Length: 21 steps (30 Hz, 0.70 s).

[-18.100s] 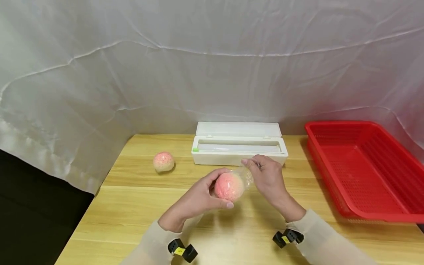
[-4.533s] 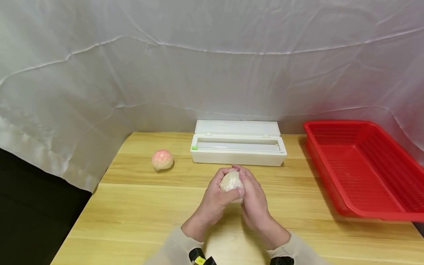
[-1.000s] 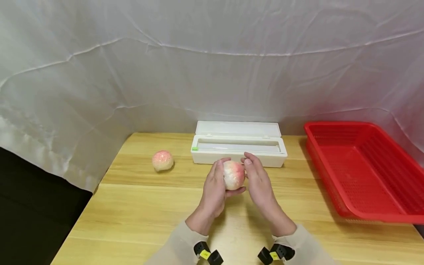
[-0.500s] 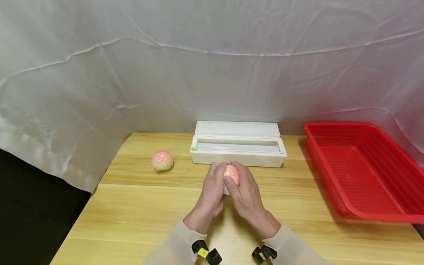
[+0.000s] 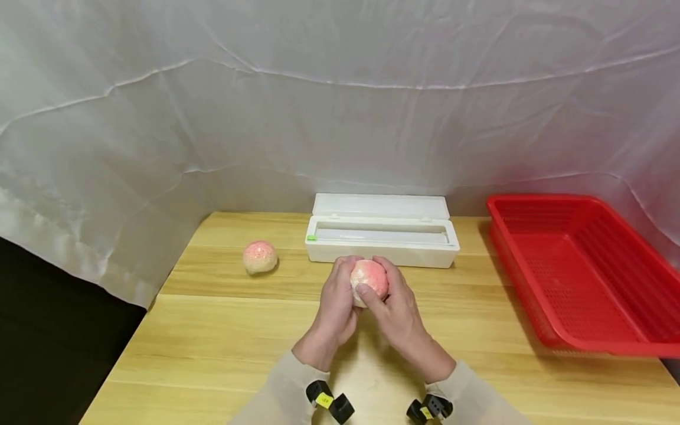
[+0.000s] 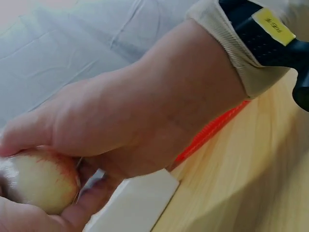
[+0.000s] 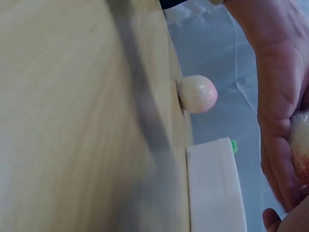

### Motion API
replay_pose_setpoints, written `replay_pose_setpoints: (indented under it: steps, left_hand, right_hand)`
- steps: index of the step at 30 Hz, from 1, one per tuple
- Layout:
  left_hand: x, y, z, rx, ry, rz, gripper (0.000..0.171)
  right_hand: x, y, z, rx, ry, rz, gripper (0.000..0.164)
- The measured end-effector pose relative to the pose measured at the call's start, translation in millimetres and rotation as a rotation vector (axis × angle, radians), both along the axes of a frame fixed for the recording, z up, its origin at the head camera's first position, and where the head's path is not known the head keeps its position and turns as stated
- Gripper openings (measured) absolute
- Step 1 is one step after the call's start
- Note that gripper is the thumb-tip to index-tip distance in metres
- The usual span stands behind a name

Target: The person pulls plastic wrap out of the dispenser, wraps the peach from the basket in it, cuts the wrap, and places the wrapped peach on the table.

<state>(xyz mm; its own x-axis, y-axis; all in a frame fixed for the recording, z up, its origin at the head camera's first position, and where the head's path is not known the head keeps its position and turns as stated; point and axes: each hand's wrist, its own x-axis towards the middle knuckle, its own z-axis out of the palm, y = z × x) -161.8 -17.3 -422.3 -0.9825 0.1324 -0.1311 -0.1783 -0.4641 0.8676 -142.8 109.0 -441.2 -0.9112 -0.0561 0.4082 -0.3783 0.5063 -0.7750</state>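
Observation:
In the head view, my left hand [image 5: 330,304] and right hand [image 5: 399,310] cup a pink and cream peach [image 5: 375,275] from both sides over the front of the table. The right thumb presses on its near face, while the left palm wraps its left side. Shiny clear cling film covers the peach, plainest in the left wrist view, where its pale side [image 6: 41,183] shows between the hands. The underside of the peach is hidden by my palms. A second film-wrapped peach [image 5: 260,257] sits on the table to the left.
A white cling film dispenser [image 5: 382,252] stands behind my hands with its lid [image 5: 381,206] raised and a green slider [image 5: 311,238] at its left end. A red plastic basket [image 5: 558,321] stands at the right. Grey cloth [image 5: 340,130] hangs behind the wooden table [image 5: 212,348].
Earlier the right hand pulled film out beside the peach. Since then the film has been pressed round it. Within the last second the right hand has closed in against the peach, which has turned.

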Motion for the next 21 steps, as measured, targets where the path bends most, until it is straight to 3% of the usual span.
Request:
replay_pose_setpoints:
  steps: [4,6,14,21]
  left_hand:
    - [-1.3,-3.9,1.7,0.003,-0.005,-0.103,0.047]
    - [-1.2,-3.9,3.1,0.013,-0.022,-0.113,0.050]
    - [3.1,3.2,5.1,0.018,-0.045,-0.080,0.043]
    - [-1.1,-2.0,6.3,0.103,-0.073,-0.093,0.041]
  right_hand:
    - [-3.2,5.8,2.7,0.114,0.169,-0.023,0.075]
    - [-3.9,7.0,3.6,0.138,0.222,-0.013,0.081]
    - [-1.9,10.8,2.7,-0.051,0.088,0.075,0.090]
    - [0.8,12.9,4.4,-0.074,0.039,0.161,0.095]
